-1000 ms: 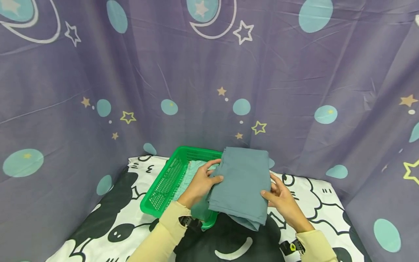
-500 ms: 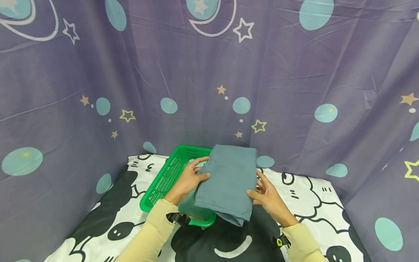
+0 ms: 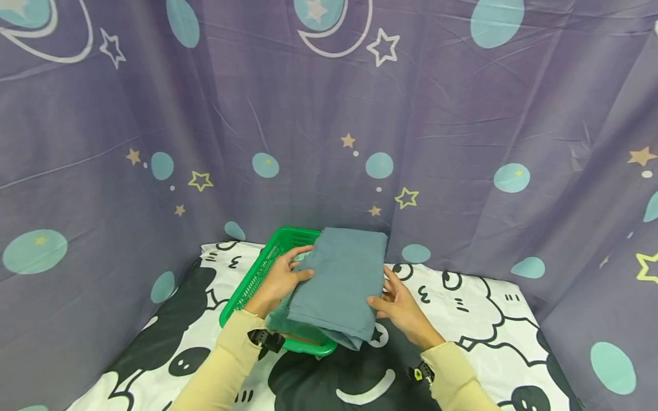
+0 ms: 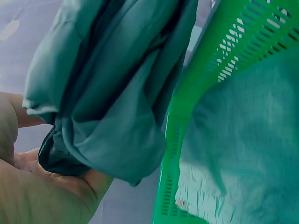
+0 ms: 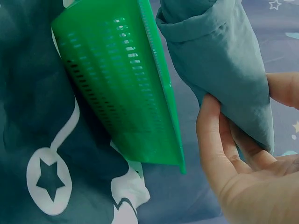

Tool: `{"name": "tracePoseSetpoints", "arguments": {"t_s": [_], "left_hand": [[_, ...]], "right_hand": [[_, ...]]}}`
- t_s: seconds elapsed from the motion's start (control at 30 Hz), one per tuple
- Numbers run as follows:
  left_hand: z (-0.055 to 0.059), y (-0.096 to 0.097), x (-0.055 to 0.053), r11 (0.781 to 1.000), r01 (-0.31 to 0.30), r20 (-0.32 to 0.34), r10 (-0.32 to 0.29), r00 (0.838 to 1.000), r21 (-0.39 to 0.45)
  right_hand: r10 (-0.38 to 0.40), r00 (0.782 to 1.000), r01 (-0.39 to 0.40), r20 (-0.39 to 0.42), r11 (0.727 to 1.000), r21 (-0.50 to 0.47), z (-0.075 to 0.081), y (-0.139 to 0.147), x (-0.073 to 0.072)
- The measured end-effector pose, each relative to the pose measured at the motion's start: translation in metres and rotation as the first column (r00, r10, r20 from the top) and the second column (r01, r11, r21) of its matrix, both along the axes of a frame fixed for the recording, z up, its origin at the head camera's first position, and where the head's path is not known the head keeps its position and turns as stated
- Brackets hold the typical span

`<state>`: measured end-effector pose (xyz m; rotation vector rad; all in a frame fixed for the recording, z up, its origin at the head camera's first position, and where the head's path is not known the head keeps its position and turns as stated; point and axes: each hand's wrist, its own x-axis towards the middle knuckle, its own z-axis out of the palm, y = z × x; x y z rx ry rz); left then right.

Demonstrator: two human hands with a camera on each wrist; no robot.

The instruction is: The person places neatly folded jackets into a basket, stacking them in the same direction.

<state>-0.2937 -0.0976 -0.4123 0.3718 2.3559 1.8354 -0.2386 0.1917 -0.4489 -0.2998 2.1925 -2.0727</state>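
Observation:
A folded grey-blue garment (image 3: 339, 285) is held up over the right part of the green basket (image 3: 247, 291), its loose lower layers sagging a little at the front. My left hand (image 3: 280, 279) grips its left edge, thumb on top and fingers underneath. At the opposite edge my right hand (image 3: 403, 308) pinches the cloth between thumb and fingers, as the right wrist view also shows. Inside the basket lies a mint-green garment (image 4: 243, 140) with a gathered, elastic-looking edge, mostly hidden in the head view. In the left wrist view the held garment (image 4: 117, 93) hangs beside the basket wall.
Underneath is a bedspread (image 3: 478, 319) with black and white cartoon sheep. A purple curtain (image 3: 319, 114) with stars and moons closes off the back and sides. The basket's far rim stands close to the curtain.
Both hands have carried the folded garment leftward, from beside the basket's right side to over it, covering more of the basket. The grip looks the same and the basket has stayed in place.

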Motion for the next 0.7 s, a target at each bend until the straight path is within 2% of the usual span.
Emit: {"name": "tracePoseSetpoints", "arguments": {"t_s": [0.43,0.7], "left_hand": [[-0.005,-0.025,-0.01,0.995,-0.036,0.008,0.037,0.999,-0.095],[-0.009,-0.036,-0.022,0.994,-0.026,0.022,0.028,0.999,-0.109]], "right_hand": [[-0.002,1.0,0.002,0.029,1.0,-0.006,-0.011,-0.025,-0.017],[0.001,1.0,-0.001,0.002,1.0,0.03,-0.017,-0.035,-0.031]]}}
